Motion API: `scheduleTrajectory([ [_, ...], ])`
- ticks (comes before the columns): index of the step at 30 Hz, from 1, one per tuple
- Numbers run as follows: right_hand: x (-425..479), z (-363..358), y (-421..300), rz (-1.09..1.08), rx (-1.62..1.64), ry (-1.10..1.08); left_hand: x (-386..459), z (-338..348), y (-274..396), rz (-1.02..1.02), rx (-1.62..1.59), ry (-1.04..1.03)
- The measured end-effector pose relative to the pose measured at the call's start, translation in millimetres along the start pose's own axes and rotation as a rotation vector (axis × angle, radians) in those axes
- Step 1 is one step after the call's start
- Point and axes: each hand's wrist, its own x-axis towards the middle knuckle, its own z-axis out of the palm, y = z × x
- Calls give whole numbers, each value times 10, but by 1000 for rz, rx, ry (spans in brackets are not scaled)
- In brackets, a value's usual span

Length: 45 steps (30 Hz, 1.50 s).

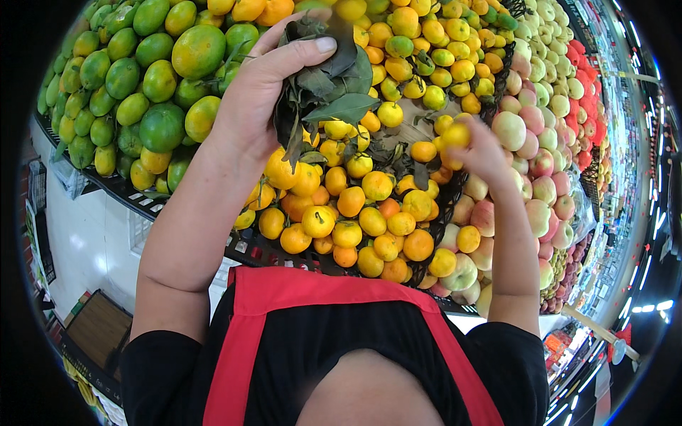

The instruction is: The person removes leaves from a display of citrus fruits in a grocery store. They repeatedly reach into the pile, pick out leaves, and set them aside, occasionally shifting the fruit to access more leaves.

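Observation:
A bunch of dark green, partly dried leaves [341, 80] is gripped in my left hand [266, 80], the thumb lying over it, above a heap of small mandarins [373, 221]. My right hand [482, 152], blurred, is at the right side of that heap with its fingertips at a yellow mandarin [456, 135]; whether they grip it, I cannot tell. Between the hands, loose dry leaves [391, 157] lie among the fruit on a bare brownish patch [407, 122] of the display.
Larger green citrus fruits [162, 128] are piled at the left. Beyond a black mesh divider [453, 207] on the right lie apples [541, 162], with a few mandarins on them. The display's black plastic edge [256, 255] runs before my red apron.

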Motion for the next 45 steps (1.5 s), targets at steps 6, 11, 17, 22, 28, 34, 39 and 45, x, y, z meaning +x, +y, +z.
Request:
scheduleTrajectory([
  [6,21,212,118,-8,-326,-115,-10,20,-18,-24,-31,5],
  [11,71,755,51,260,-519,-295,2,27,-2,-37,-15,27],
  [17,278,606,121,349,-473,-328,-12,25,21,-20,-42,20],
  [22,436,47,345,385,320,349,-19,38,0,-33,-19,3],
  [28,385,188,277,362,-273,-100,0,41,3,-27,-17,45],
  [34,405,761,224,469,-282,-176,-19,41,-19,-56,-29,15],
  [39,681,771,316,492,-124,-37,-3,45,-17,-53,-11,22],
  [45,496,203,180,323,272,-57,-22,46,10,-62,-35,15],
])
